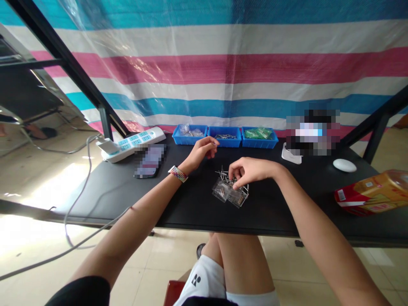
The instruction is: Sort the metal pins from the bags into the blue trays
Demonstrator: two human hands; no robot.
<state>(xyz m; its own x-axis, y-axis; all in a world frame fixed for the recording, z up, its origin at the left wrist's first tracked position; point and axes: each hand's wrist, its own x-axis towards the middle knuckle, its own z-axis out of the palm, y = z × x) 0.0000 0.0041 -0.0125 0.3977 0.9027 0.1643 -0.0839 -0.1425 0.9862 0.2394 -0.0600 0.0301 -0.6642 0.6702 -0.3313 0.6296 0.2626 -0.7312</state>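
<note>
My left hand (203, 153), with a patterned wristband (178, 173) on the wrist, hovers just in front of the middle blue bin (225, 142). Its fingers are curled together; whatever is between them, if anything, is too small to make out. My right hand (250, 171) reaches down into a loose heap of thin metal pins (223, 174), thumb and fingers drawn together over it. What those fingertips grip is hidden. Small clear plastic bags (221, 190) with short metal pieces lie at the near side of the heap.
Flanking the middle bin, a left bin (189, 139) holds clear bags and a right bin (259, 140) green packets. A power strip (137, 142) and phone (151, 161) lie left. At right are a white case (291, 154), a white oval object (344, 165) and a bottle (376, 192).
</note>
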